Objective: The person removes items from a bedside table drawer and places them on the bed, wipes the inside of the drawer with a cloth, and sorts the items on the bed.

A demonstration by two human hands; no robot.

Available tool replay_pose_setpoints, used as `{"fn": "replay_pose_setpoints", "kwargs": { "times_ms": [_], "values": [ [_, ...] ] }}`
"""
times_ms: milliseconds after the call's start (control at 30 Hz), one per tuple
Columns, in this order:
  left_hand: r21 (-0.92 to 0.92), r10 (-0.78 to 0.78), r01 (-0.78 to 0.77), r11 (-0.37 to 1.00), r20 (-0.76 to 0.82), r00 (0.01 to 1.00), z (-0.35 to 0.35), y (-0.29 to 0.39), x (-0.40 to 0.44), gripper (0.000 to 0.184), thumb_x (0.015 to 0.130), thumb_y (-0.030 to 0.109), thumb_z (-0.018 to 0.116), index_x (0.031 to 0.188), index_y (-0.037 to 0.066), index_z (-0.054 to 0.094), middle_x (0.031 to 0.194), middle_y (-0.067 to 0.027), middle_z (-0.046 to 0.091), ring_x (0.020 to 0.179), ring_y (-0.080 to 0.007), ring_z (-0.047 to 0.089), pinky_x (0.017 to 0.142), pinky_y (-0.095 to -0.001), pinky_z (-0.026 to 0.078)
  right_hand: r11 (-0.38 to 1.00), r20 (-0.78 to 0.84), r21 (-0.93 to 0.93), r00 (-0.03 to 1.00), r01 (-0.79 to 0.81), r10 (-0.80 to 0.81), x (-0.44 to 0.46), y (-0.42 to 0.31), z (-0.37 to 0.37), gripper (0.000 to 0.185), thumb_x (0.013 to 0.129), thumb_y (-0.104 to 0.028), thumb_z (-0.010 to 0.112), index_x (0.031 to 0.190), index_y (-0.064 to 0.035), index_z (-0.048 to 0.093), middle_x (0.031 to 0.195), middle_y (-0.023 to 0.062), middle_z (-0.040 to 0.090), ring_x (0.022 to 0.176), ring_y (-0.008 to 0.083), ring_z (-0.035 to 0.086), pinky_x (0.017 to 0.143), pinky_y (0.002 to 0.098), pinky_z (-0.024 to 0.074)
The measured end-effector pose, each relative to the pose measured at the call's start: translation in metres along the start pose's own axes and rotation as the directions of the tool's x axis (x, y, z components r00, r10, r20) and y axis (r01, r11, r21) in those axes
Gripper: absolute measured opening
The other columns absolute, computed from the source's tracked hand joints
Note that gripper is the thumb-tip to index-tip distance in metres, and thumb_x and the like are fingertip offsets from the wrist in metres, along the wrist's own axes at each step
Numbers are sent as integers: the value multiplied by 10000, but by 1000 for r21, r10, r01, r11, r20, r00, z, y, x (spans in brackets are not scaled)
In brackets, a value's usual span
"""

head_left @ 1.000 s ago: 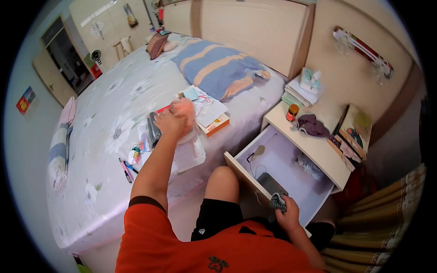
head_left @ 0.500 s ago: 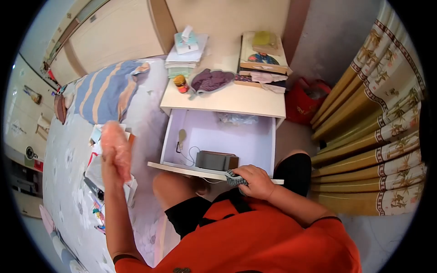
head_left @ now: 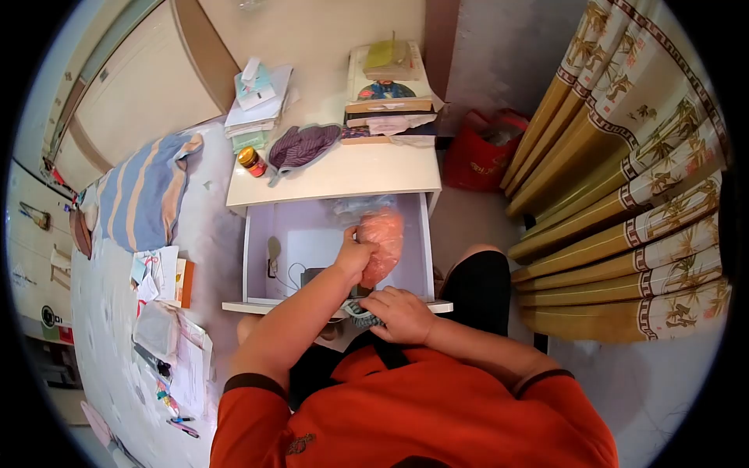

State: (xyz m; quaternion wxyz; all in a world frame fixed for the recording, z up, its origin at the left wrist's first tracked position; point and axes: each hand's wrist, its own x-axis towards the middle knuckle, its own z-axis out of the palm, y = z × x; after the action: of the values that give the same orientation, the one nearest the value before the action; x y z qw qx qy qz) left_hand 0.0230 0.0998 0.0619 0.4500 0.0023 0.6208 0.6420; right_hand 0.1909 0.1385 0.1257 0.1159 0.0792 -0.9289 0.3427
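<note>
My left hand point(head_left: 357, 256) is closed on a crinkled orange-pink plastic bag point(head_left: 384, 238), held over the right part of the open drawer point(head_left: 257, 307). What the bag contains cannot be made out. At the drawer's front edge, my right hand point(head_left: 402, 312) grips a grey striped cloth point(head_left: 362, 313). Beneath my left forearm a grey box point(head_left: 310, 275) is partly hidden. A small green-handled object point(head_left: 273, 251) lies along the drawer's left side, and a clear plastic bag point(head_left: 347, 207) sits at its back.
On the desktop point(head_left: 374, 175) are a purple striped cloth point(head_left: 303, 147), a jar point(head_left: 251, 161), a paper stack point(head_left: 257, 109) and a pile of books point(head_left: 388, 101). A red bag point(head_left: 477, 160) stands right of the desk, near the curtains point(head_left: 601, 234). Papers point(head_left: 191, 366) lie on the bed.
My left hand has carried the orange-pink bag from above the bed rightward into the drawer area. My right hand stays at the drawer front with the striped cloth. The view has shifted.
</note>
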Motion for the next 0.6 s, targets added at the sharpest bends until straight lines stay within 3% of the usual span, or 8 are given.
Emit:
{"fn": "replay_pose_setpoints", "kwargs": {
  "times_ms": [100, 267, 300, 367, 400, 467, 533, 600],
  "values": [
    [4, -47, 47, 999, 30, 998, 16, -14, 10, 717, 701, -71, 577, 1291, 12, 178, 1115, -209, 455, 963, -292, 528, 746, -394, 507, 1000, -8, 0, 1000, 12, -12, -2, 2, 2, 385, 651, -176, 656, 992, -82, 506, 891, 75, 504, 861, 249, 508, 740, 345, 441],
    [445, -137, 73, 893, 115, 984, 11, -43, 15, 774, 714, 56, 660, 1303, 34, 159, 1155, -229, 427, 987, -298, 520, 783, -388, 494, 998, -43, 21, 997, 63, -62, -3, 5, 5, 360, 642, -182, 656, 950, -77, 501, 875, 75, 493, 866, 239, 495, 727, 334, 436],
    [446, -142, 77, 892, 114, 983, 11, -41, 15, 774, 714, 56, 660, 1303, 34, 159, 1155, -229, 427, 987, -298, 520, 783, -388, 494, 998, -43, 13, 997, 61, -60, -2, 6, 6, 358, 641, -184, 656, 946, -75, 502, 873, 76, 490, 866, 239, 493, 729, 334, 434],
    [708, -260, 119, 696, 95, 961, 11, -35, 10, 902, 640, 176, 747, 1306, 29, 156, 1178, -263, 408, 971, -307, 532, 799, -357, 483, 998, -36, 11, 998, 60, -59, -3, 5, 8, 357, 640, -185, 657, 942, -73, 504, 870, 77, 486, 866, 240, 490, 730, 334, 432],
    [705, -258, 121, 699, 91, 962, 8, -40, 13, 902, 640, 176, 747, 1306, 29, 156, 1178, -263, 408, 971, -307, 532, 799, -357, 483, 999, -19, 20, 999, 44, -43, -3, 5, 7, 357, 641, -188, 658, 943, -70, 508, 892, 83, 493, 881, 247, 493, 742, 339, 433],
    [915, -218, -64, 399, 162, 962, 0, -61, 26, 986, 584, 357, 776, 1316, 35, 199, 1155, -299, 428, 1014, -340, 506, 859, -349, 445, 999, 5, 25, 999, 42, -43, -3, 4, 6, 357, 643, -191, 660, 943, -67, 512, 913, 88, 500, 896, 255, 495, 753, 343, 433],
    [931, -221, -348, 107, 363, 905, 7, -73, 40, 957, 582, 531, 715, 1303, 48, 313, 1167, -321, 421, 1106, -373, 425, 941, -350, 375, 1000, 45, -5, 999, 11, -11, -1, 1, 5, 437, 633, -205, 670, 1020, -57, 528, 1001, 112, 532, 948, 286, 507, 804, 361, 430],
    [870, -450, -492, -29, 428, 784, 14, -58, 44, 897, 581, 687, 613, 1278, 147, 450, 1322, -211, 355, 1191, -378, 330, 1009, -396, 278, 998, 47, -52, 998, 33, -30, 2, 1, 3, 427, 639, -200, 670, 1018, -61, 527, 1009, 102, 525, 950, 278, 506, 790, 360, 439]
  ]
}}
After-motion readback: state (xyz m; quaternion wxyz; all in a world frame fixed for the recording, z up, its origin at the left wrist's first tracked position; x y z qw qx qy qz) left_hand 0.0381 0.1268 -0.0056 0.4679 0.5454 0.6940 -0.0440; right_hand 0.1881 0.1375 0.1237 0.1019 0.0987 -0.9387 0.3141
